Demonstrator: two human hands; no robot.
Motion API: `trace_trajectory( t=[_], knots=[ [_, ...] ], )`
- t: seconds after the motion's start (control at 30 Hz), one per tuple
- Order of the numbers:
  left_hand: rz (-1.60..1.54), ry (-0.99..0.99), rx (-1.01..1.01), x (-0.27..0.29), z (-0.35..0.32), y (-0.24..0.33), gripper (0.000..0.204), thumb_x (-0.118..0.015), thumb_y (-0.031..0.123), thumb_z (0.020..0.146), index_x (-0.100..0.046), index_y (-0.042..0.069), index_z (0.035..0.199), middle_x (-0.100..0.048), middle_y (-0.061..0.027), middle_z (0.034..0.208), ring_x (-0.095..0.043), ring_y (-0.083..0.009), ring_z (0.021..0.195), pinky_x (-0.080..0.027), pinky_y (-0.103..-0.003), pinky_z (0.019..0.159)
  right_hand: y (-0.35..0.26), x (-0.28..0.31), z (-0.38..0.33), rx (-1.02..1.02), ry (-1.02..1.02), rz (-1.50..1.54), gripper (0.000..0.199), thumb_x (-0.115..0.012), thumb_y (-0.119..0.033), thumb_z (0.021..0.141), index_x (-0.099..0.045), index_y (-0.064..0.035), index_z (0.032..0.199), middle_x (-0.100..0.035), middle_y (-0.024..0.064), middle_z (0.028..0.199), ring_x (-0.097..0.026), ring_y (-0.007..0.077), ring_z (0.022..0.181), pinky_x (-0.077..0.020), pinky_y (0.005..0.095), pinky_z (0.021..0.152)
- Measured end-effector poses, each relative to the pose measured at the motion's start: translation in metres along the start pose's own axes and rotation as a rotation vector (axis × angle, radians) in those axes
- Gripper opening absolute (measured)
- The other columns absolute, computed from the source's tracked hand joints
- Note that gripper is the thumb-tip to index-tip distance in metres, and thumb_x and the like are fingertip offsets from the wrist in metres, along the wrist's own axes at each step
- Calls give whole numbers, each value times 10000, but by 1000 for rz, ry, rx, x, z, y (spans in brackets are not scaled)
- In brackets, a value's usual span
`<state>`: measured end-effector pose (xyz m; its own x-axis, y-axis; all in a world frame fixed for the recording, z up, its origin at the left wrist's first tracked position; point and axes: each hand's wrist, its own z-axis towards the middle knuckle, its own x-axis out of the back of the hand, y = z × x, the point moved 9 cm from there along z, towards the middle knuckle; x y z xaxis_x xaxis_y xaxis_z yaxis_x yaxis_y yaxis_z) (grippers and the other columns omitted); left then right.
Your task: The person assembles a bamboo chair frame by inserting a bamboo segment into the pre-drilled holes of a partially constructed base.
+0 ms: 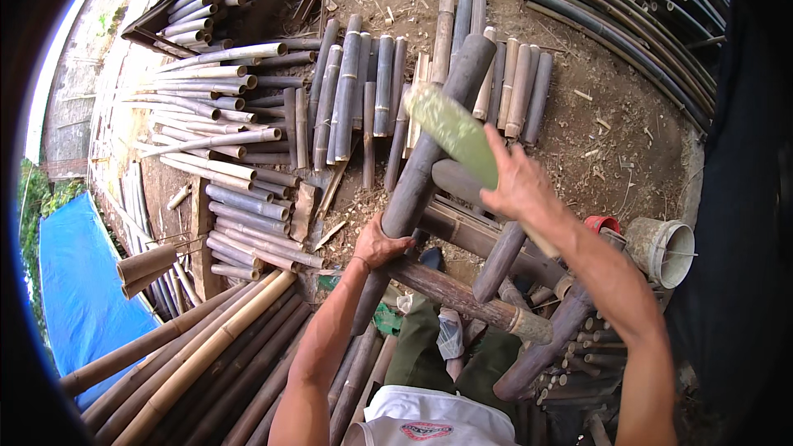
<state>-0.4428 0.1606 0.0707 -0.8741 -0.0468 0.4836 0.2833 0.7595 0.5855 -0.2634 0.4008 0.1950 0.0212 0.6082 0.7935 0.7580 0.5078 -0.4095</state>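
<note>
1. Diagonally, a dark bamboo pole [409, 194] runs upper right to lower left before the white shirt [405, 405]; left hand [378, 246] closed around it;
2. Green club [450, 134], head pointing upper left, gripped by the right hand [526, 186];
3. Shirt bears red oval print [425, 430];
4. Club blurred, contact with pole unclear; handle [541, 241] partly hidden.

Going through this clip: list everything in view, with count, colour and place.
Bamboo frame: one, dark brown, centre
Club: one, pale green, held above the frame
Short bamboo pieces: many, grey-brown, ground beyond frame
Stacked bamboo: many, tan and grey, left
Long bamboo poles: several, tan and brown, lower left
Curved poles: many, dark, upper right
Tarp: one, blue, far left
Bucket: one, whitish, right
Left hand: one, bare, on frame
Right hand: one, bare, gripping club
</note>
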Motion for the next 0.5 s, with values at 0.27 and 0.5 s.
trace_trajectory(
  t=[0.27, 0.5],
  knots=[
    [-26, -40, -236, -14, 21, -23, 857, -840, 422, 645, -528, 18, 1334, -672, -243, 1170, -657, -381, 1083, -523, -426, 937, -132, -48, -66, 409, 429, 213, 1081, -841, -253, 718, -210, -116, 1585, -560, 208, 1053, -645, 399, 869, -609, 468, 705],
    [-30, 89, -141, -14, 17, -11, 755, -837, 345, 649, -554, 4, 1261, -686, -213, 1135, -671, -361, 1043, -526, -413, 908, -106, -110, -25, 125, 92, 54, 1078, -813, -228, 739, -174, -231, 1607, -527, 231, 1031, -625, 427, 862, -595, 502, 674]
  ],
)
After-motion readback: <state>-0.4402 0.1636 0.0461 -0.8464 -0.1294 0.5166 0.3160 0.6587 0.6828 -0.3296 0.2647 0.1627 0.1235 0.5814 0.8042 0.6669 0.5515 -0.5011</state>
